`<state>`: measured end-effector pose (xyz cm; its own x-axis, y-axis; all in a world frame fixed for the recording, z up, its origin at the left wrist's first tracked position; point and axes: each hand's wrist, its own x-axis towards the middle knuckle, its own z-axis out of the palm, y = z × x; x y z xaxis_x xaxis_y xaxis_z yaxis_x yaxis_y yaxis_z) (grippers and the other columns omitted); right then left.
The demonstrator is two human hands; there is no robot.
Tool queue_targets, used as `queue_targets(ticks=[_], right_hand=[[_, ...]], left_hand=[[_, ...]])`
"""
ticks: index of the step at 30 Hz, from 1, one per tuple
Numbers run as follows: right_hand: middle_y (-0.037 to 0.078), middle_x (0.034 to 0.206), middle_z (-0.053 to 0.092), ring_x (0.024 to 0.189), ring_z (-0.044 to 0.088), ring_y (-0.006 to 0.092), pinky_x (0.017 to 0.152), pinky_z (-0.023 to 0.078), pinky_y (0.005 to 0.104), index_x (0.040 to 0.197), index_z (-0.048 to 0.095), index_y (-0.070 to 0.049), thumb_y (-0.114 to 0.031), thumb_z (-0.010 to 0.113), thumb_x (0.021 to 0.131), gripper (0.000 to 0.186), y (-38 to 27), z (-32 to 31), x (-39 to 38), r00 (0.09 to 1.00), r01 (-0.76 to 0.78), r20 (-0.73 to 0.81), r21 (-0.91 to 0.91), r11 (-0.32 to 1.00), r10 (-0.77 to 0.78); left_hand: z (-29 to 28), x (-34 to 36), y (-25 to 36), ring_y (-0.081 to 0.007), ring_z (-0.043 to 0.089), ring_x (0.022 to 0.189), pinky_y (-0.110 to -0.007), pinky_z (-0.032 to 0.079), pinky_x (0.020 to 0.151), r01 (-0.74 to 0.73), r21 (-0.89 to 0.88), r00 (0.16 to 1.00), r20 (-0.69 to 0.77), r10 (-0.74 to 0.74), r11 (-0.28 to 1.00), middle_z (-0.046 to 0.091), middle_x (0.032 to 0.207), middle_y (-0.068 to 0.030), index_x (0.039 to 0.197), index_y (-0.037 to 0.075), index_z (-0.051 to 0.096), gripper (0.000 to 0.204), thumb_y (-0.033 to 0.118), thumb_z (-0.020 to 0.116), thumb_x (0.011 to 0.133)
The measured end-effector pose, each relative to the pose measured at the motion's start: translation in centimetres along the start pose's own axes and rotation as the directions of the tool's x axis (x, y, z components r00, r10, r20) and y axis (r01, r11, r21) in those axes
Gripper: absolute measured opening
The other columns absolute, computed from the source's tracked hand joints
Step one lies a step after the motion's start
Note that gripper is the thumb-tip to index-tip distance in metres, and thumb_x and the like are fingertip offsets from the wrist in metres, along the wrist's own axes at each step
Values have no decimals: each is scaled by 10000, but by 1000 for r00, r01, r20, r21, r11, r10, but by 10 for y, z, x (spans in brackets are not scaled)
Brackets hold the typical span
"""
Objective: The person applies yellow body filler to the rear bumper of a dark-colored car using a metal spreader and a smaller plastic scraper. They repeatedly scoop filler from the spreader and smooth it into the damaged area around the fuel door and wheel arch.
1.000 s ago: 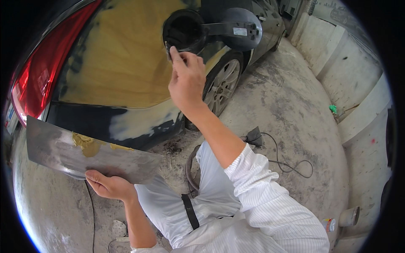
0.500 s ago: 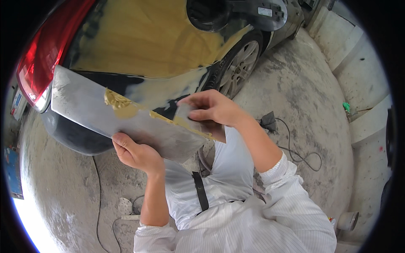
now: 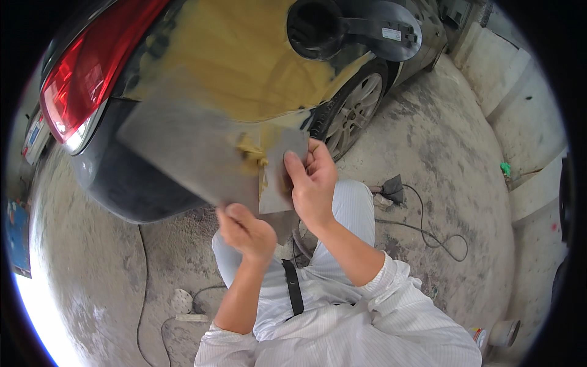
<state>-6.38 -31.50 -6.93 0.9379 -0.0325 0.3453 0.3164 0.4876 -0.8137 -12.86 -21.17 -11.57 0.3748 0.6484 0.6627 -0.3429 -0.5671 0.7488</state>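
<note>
My left hand (image 3: pixel 244 229) grips the lower edge of a large grey metal plate (image 3: pixel 171 140), which is blurred and carries yellow putty (image 3: pixel 251 147). My right hand (image 3: pixel 312 183) is closed on a smaller thin metal spreader (image 3: pixel 275 192), held upright against the plate beside the putty. Behind them stands a dark car: yellow filler (image 3: pixel 232 55) covers much of its rear quarter panel, with a red tail light (image 3: pixel 79 85) at the left, an open fuel flap (image 3: pixel 391 30) above, and a wheel (image 3: pixel 354 107) to the right.
The floor (image 3: pixel 428 134) is dusty concrete. A grey tool (image 3: pixel 391 189) with a looping cable lies right of my legs, and another cable runs at the left by a perforated pad (image 3: pixel 182 303). A low wall (image 3: pixel 501 98) runs along the right; containers (image 3: pixel 502 333) stand at lower right.
My right hand has come down from the fuel opening to the plate with the spreader, which now stands upright in the putty. The plate has shifted rightward and its angle has changed.
</note>
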Motion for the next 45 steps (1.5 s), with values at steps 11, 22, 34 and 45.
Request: queue_targets(ticks=[11, 22, 34, 45], right_hand=[[137, 1148, 828, 972, 762, 135, 835, 602, 296, 1260, 668, 57, -55, 734, 1112, 197, -69, 21, 19, 883, 468, 148, -239, 851, -445], [205, 1197, 842, 866, 817, 361, 745, 651, 386, 1313, 797, 26, 52, 787, 978, 336, -39, -29, -28, 782, 569, 612, -626, 533, -117], [1, 1211, 753, 1059, 684, 226, 937, 464, 386, 1234, 850, -153, -103, 802, 801, 438, -51, -19, -28, 560, 768, 597, -634, 89, -575], [46, 1133, 771, 1011, 713, 214, 836, 523, 354, 1294, 817, -122, 52, 802, 884, 446, -60, -53, -7, 845, 530, 446, -621, 577, -295]], left_hand=[[-20, -19, -19, -185, 538, 666, -402, 438, 603, 195, 4, 975, 111, -194, 981, 614, 762, -100, 970, -10, 589, 409, 283, 497, 1240], [-18, 9, -3, -98, 486, 787, -285, 442, 691, 221, -161, 975, 10, -222, 962, 610, 869, -5, 1031, -11, 624, 451, 348, 476, 1261], [-6, 4, 16, -144, 644, 866, -306, 548, 757, 170, -174, 977, 155, -144, 970, 756, 1036, -95, 1208, -70, 681, 482, 350, 451, 1266], [14, 61, 11, -181, 549, 760, -367, 506, 679, -16, 140, 996, -83, 28, 990, 661, 844, -93, 1071, -47, 683, 433, 338, 567, 1232]])
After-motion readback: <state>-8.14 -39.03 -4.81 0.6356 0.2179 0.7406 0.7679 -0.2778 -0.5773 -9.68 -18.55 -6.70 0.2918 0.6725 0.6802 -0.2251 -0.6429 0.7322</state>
